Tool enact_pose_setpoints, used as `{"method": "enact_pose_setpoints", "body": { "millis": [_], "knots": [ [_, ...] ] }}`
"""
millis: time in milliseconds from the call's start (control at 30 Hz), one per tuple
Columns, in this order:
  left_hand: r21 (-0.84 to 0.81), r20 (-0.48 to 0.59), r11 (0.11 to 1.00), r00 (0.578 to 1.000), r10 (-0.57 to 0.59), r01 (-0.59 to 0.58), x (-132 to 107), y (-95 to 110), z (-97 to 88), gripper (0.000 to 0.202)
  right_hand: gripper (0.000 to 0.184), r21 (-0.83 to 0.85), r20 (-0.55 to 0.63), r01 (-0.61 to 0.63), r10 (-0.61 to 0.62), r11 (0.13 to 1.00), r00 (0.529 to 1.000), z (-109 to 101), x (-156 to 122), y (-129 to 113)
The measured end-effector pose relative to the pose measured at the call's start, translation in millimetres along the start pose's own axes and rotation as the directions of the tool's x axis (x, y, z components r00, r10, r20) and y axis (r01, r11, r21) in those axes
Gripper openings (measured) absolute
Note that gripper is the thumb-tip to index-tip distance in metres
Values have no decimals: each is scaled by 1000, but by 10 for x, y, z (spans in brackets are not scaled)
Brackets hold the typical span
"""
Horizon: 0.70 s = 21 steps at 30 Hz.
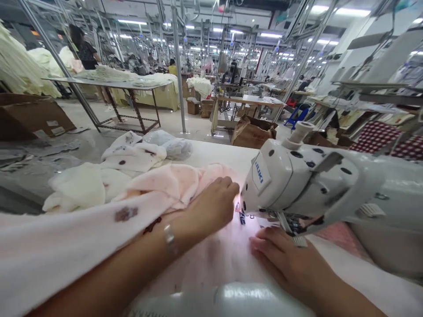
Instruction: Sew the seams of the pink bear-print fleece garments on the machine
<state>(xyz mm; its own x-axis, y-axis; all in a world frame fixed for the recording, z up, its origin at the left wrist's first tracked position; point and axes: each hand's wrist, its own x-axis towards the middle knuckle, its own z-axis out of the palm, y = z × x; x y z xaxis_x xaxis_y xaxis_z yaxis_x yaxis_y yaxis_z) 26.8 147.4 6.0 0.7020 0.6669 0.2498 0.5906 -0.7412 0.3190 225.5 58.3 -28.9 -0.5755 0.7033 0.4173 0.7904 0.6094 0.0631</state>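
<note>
A white sewing machine (297,180) stands on the table at the right, its needle area (243,216) lit from below. Pale pink fleece fabric (185,185) lies bunched under and left of the machine head. My left hand (214,204) rests on the pink fabric just left of the needle, fingers curled and pressed onto the cloth. My right hand (280,257) lies flat on the fabric in front of the needle, fingers stretched out and together. A bracelet (169,240) sits on my left wrist.
White fleece pieces with dark spots (132,154) are piled at the table's left. Cardboard boxes (253,132) stand on the floor beyond. A metal table with folded cloth (112,81) and people are farther back. Red patterned fabric (376,138) lies at the right.
</note>
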Motion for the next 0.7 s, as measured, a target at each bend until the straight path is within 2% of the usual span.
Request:
{"method": "enact_pose_setpoints", "body": {
  "millis": [67, 100, 133, 200, 267, 300, 433, 600, 700],
  "knots": [
    [-64, 46, 998, 999, -8, 10, -339, 198, -74, 11, 18, 44, 33, 64, -66, 997, 997, -42, -15, -73],
    [-83, 103, 996, 995, 3, 6, -495, 282, -92, 18, 18, 58, 25, 87, -89, 994, 996, -52, -26, -97],
    [-84, 145, 996, 989, 29, -17, -627, 348, -95, 23, 18, 73, 15, 105, -106, 992, 994, -57, -35, -117],
    [-67, 188, 995, 978, 88, -76, -797, 413, -54, 18, 19, 127, -7, 125, -126, 984, 992, -55, -42, -159],
    [-78, 144, 992, 983, 114, -104, -852, 403, 25, 5, 19, 210, 4, 98, -101, 973, 995, -47, -29, -217],
    [-101, 108, 991, 989, 101, -90, -850, 381, 66, 5, 18, 250, 20, 69, -76, 966, 997, -40, -14, -252],
    [-155, 13, 987, 999, 37, -35, -816, 295, 167, 19, 9, 311, 48, -22, 8, 950, 999, 1, 60, -390],
    [-154, 43, 982, 992, 118, -110, -877, 267, 144, 15, 10, 274, -60, 118, -105, 955, 993, 65, 75, -485],
    [-132, 90, 984, 988, 128, -115, -925, 284, 105, 11, 13, 257, -58, 154, -144, 954, 988, 71, 37, -518]
  ]
}}
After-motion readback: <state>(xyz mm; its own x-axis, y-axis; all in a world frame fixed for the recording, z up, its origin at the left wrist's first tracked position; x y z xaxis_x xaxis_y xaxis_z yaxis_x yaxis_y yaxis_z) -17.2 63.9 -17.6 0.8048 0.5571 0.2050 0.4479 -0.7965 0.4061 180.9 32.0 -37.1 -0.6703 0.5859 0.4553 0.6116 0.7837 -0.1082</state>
